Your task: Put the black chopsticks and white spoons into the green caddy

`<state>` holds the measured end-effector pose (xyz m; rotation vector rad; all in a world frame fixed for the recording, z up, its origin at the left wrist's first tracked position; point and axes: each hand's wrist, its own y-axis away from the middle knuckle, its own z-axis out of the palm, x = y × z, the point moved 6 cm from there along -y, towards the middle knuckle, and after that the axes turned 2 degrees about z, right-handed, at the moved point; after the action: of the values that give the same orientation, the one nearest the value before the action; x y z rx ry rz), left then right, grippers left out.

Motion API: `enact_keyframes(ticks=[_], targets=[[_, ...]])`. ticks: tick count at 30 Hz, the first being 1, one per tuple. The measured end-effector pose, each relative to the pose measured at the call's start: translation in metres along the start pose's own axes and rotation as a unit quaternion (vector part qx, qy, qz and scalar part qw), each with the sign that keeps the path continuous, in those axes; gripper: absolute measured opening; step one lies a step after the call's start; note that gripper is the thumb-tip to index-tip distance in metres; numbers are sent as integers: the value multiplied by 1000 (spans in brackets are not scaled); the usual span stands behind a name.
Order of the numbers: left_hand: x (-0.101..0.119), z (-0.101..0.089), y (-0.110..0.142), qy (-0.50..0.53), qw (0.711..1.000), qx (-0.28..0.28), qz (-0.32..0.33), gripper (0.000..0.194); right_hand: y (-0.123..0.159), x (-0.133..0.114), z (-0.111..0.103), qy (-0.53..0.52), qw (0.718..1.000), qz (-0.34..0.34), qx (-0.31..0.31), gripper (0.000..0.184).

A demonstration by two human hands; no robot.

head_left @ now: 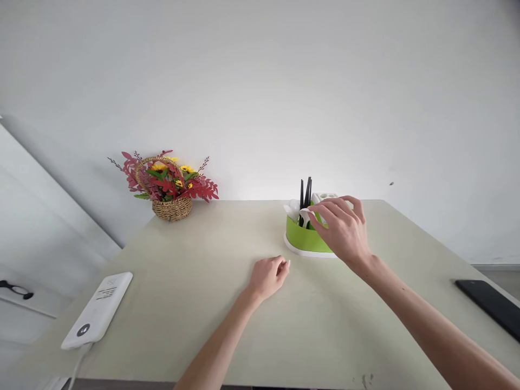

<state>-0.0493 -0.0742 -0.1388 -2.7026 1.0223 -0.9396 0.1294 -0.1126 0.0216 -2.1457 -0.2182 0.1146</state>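
Note:
My right hand (342, 227) reaches over a green cutlery holder (305, 238) with a white base. Its thumb and fingers pinch a white spoon (305, 215) at the holder's front. Behind that spoon, several black chopsticks (301, 195) stand upright in the holder. More white spoons (291, 209) fill its left side, partly overlapping one another. A white part with round holes (326, 196) shows at the back, and my hand hides the holder's right side. My left hand (268, 277) rests on the table in front of the holder, fingers curled in, with nothing visible in it.
A wicker basket (173, 209) of red leaves and yellow flowers stands at the back left. Along the left edge lies a white power bank (97, 309) with a cable. A black phone (489, 306) lies at the right edge. The wall (260, 108) closes off the table's back.

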Motion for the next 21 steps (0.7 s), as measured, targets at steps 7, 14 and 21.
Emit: enact_keyframes(ticks=[7, 14, 21], targets=[[1, 0, 0, -3, 1000, -5, 4, 37, 10, -8, 19, -25, 999, 11, -19, 23], [1, 0, -1, -3, 1000, -7, 3, 38, 17, -10, 30, -15, 998, 10, -61, 20], [2, 2, -1, -7, 1000, -8, 13, 37, 29, 15, 28, 52, 990, 27, -132, 60]])
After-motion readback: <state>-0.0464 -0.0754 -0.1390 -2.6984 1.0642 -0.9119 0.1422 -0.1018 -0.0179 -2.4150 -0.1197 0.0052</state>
